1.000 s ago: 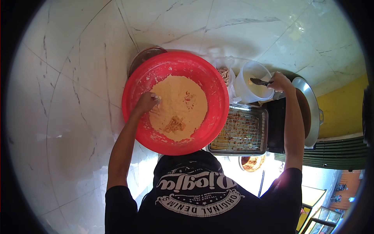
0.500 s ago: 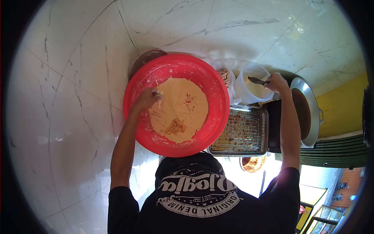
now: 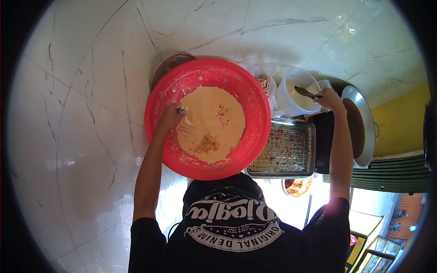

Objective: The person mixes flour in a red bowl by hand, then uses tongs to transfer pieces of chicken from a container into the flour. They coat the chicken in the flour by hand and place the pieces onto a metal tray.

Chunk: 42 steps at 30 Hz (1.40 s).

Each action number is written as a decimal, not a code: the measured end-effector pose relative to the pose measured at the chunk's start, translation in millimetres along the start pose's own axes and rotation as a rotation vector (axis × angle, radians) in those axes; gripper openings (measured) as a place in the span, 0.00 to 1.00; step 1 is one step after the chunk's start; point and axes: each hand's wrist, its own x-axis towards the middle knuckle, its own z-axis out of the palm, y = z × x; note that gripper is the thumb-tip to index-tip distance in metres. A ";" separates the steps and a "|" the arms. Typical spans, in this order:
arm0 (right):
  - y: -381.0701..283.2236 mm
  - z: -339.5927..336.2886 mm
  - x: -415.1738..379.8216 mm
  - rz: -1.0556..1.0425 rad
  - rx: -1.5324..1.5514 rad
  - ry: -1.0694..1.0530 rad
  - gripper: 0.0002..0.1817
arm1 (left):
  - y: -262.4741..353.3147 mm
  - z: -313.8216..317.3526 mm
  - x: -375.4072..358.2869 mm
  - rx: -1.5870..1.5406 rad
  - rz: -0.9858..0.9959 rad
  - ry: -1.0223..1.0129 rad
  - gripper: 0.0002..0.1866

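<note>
My left hand [image 3: 171, 116] hovers over the left side of a big red basin [image 3: 157, 136], its fingers closed and whitened at the tips. What they pinch, if anything, I cannot make out. Pale yellowish flour [image 3: 209, 118] covers the basin's bottom, with a clump of coated strips [image 3: 207, 143] lying near the front. On the right, my right hand [image 3: 328, 99] grips dark tongs [image 3: 306, 92]. Their tip reaches over a translucent white tub [image 3: 284, 98] that contains pale liquid.
A wire rack [image 3: 284, 148] with browned crumbs sits in a metal tray beside the basin. Right of it stands a wide metal wok [image 3: 368, 136] with brown contents. A plastic bag of pale strips [image 3: 264, 85] leans by the tub. Tiled wall [image 3: 91, 91] rises behind.
The white bit hanging beneath my left fingers is no longer visible. The tongs stay over the tub in my right hand, with only a slight shift of the whole view.
</note>
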 end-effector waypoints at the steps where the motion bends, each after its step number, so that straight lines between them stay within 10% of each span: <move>1: 3.7 0.0 2.8 -0.001 -0.001 -0.003 0.18 | 5.4 -3.7 -0.7 0.071 -0.007 0.050 0.11; 8: 3.8 -19.7 -3.9 0.079 0.060 -0.087 0.24 | -6.1 -5.0 -4.6 -0.335 -0.082 -0.120 0.11; 17: -4.7 -16.6 -11.9 0.078 0.088 -0.129 0.23 | -10.2 -2.8 -19.2 0.124 -0.131 -0.033 0.10; 25: -0.2 -16.7 -12.8 0.018 0.056 -0.015 0.22 | 9.4 -8.8 -25.2 -0.753 -0.481 -0.215 0.07; 37: -59.8 -51.2 -60.9 -0.203 0.003 0.229 0.19 | -24.4 4.9 -16.9 -0.130 -0.299 0.013 0.08; 42: -117.9 -69.4 -89.0 -0.340 0.217 -0.074 0.13 | -29.1 11.5 -15.7 -0.575 -0.231 -0.037 0.08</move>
